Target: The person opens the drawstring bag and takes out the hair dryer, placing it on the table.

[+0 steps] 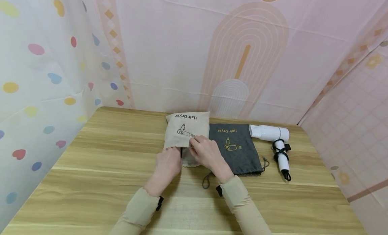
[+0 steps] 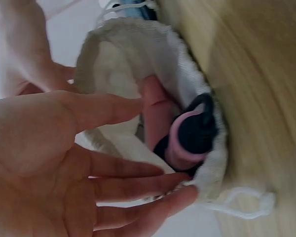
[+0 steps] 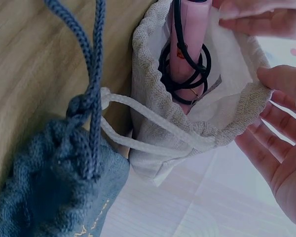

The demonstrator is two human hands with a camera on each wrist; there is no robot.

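Pink hair dryer (image 3: 192,29) sits inside the beige drawstring bag (image 1: 175,139), on the table (image 1: 106,160). Key relation: the dryer lies between the two hands, just within the mouth. Its handle appears to run lengthwise with the bag's depth, one end facing the mouth, black cord (image 3: 178,27) looped about it. Left hand (image 1: 170,160) is nearer: its thumb reaches over the mouth beside the pink body.

Grip, left: thumb and fingers apart, fingers fairly straight, tips at the rim; no hold on the dryer seen. Grip, right hand (image 1: 206,152): pinches the rim, thumb on one side, fingers on the other.

Count: two hands; two drawstring bags, one beige, one dark gray (image 1: 237,157), the latter just beside the first; two dryers, one pink, one white hair dryer (image 1: 268,133), uncovered, near the gray bag, cord-wrapped handle toward the person.
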